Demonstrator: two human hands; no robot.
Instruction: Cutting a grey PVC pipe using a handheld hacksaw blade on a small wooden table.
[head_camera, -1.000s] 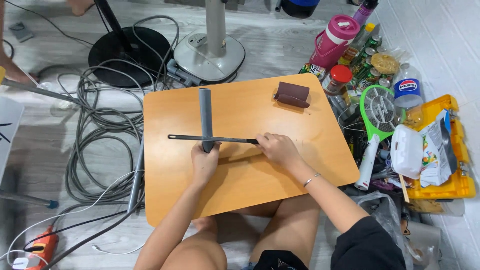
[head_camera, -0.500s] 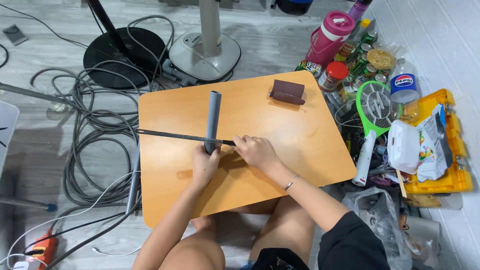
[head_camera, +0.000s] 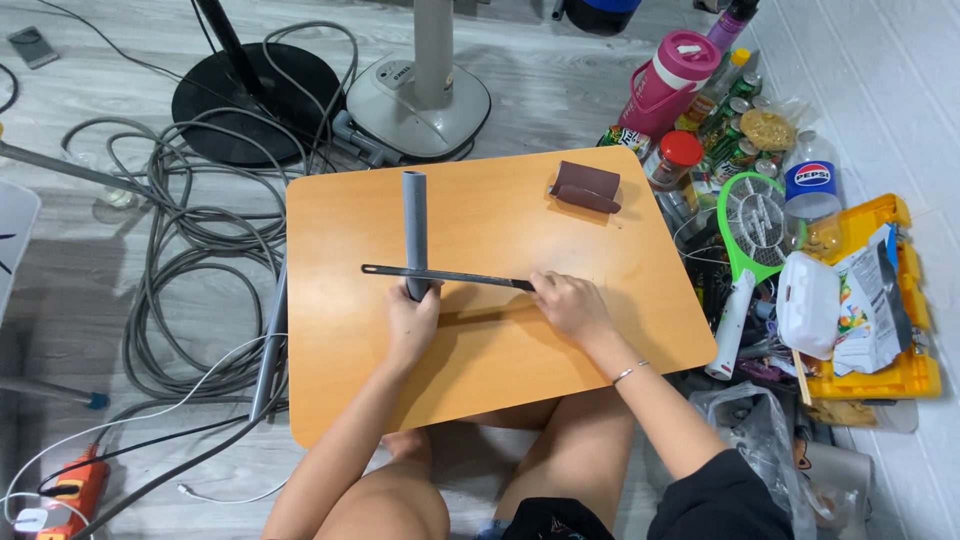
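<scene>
A grey plastic pipe (head_camera: 414, 225) lies lengthwise on a small orange wooden table (head_camera: 500, 350). My left hand (head_camera: 410, 322) grips the pipe's near end and holds it down. A thin dark saw blade (head_camera: 440, 275) lies across the pipe near that end. My right hand (head_camera: 570, 303) is closed on the blade's right end. A folded piece of brown sandpaper (head_camera: 585, 187) rests at the table's far right corner.
Two fan bases (head_camera: 415, 100) and coiled grey cables (head_camera: 190, 290) lie on the floor beyond and left of the table. A pink bottle (head_camera: 668, 85), jars, a green racket-shaped swatter (head_camera: 752, 222), a yellow tray (head_camera: 890, 370) and bags crowd the right side by the white wall.
The blade has slid back and forth across the pipe, with my right hand moving along with it. My left hand stays on the pipe. The camera view shifted slightly.
</scene>
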